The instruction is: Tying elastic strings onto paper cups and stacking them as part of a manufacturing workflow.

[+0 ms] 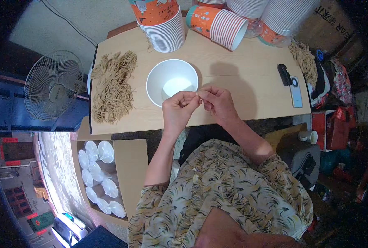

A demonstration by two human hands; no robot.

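Note:
My left hand (178,109) and my right hand (220,104) meet fingertip to fingertip over the near right rim of a white paper bucket (156,78). Both are closed in a pinch. Whatever they hold between them is too small to make out. The bucket stands upright on the table, and its visible inside is plain white. To its left lies a loose heap of tan paper cords (113,87).
Behind the bucket rises a tall stack of orange-printed buckets (162,33); another stack (217,27) lies on its side. A phone (295,93) rests at the table's right. An open carton (130,177) of clear plastic items sits below left, near a fan (56,87).

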